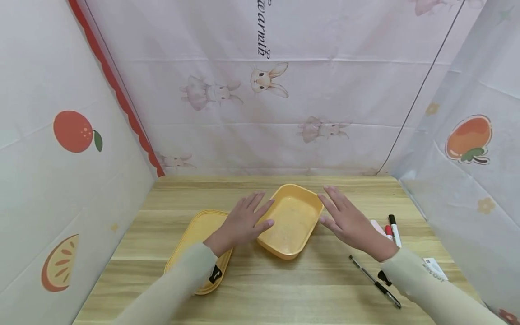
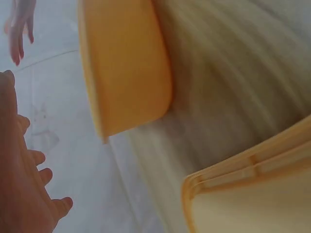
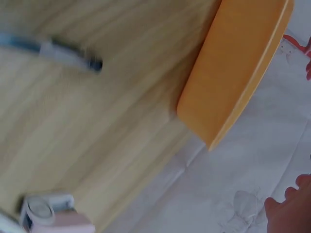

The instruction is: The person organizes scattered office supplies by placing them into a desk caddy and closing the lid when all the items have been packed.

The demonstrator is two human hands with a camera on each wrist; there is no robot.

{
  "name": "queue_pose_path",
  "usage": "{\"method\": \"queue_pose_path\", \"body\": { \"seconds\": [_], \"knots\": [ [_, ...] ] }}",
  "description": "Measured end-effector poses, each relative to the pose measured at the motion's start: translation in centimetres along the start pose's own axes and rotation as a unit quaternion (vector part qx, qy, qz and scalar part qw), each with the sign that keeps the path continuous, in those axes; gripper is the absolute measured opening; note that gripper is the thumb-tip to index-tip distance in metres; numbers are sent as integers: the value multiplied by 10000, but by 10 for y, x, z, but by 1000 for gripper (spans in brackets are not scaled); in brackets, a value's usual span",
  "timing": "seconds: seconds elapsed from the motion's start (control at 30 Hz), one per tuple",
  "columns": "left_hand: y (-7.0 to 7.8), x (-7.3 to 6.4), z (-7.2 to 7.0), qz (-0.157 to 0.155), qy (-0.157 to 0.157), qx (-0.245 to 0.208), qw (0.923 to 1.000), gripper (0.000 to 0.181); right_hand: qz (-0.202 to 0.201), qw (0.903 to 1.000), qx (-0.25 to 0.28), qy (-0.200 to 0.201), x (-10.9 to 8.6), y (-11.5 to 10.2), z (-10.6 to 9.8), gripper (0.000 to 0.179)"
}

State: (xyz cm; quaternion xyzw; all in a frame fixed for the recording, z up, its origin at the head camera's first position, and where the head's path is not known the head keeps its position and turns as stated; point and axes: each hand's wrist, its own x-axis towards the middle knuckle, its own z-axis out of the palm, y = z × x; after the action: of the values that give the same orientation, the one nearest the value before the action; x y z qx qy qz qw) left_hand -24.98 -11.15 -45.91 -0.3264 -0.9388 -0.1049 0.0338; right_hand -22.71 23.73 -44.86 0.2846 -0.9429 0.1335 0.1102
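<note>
While the left hand and right hand hover, fingers spread and empty, near the yellow rectangular plastic box below frame centre, a careless inward sweep could knock it askew.

I count one yellow box nearer the bench's far edge and one yellow lid toward its left edge; toward the right edge I get two markers, one pen, one pink item, one white card; small black pieces number two, one toward each side edge
</note>
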Motion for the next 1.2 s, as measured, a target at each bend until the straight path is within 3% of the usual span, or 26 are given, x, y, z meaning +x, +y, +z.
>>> {"method": "queue_pose_path", "body": {
  "seconds": [0.17, 0.33, 0.53, 0.67, 0.93, 1.1, 1.2],
  "knots": [
    [-4, -1, 15, -285, -82, -262, 9992, 71, 577, 9974, 396, 156, -6, -11, 23, 70],
    [-3, 3, 27, -570, -16, -670, 9961, 74, 1217, 9882, 851, 371, -12, -25, 47, 72],
    [-1, 10, 33, -823, -53, -995, 9916, 79, 2037, 9623, 1662, 691, -12, -43, 69, 74],
    [-4, 14, 36, -1037, -24, -1161, 9878, 76, 2482, 9455, 1937, 827, -8, -54, 81, 78],
    [-10, 25, 45, -1525, -49, -1603, 9752, 68, 2680, 9267, 2262, 1347, -4, -71, 98, 64],
    [-13, 25, 47, -1764, -123, -1792, 9678, 65, 2828, 9223, 2289, 1305, -4, -76, 106, 66],
    [-13, 27, 48, -1745, -76, -1929, 9655, 64, 3005, 9177, 2272, 1257, -4, -77, 107, 72]
  ]
}}
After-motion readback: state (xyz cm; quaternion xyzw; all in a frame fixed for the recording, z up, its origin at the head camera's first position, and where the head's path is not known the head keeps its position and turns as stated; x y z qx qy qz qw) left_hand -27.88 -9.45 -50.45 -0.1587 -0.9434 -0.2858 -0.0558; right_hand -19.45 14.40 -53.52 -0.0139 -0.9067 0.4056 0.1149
